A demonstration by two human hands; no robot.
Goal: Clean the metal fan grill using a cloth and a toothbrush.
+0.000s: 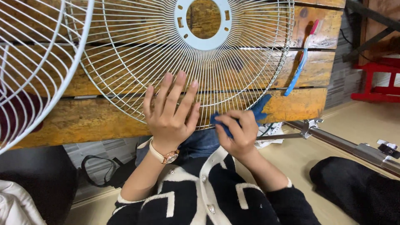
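Two hands (170, 114) (237, 133) press blue cloth (259, 107) against round wire fan guard (187, 62).

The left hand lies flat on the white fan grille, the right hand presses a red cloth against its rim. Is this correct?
Not quite: the cloth is blue, not red, as the head view shows. The rest holds: the left hand lies flat on the white fan grille, and the right hand presses the cloth against its rim.

A single head-worn camera looks steeply down from just above the person's chest, close to both hands. It faces forward over a wooden desk (104, 116) whose near edge crosses beyond the left hand (168, 110) and right hand (237, 131). Floor shows to the right hand's outer side.
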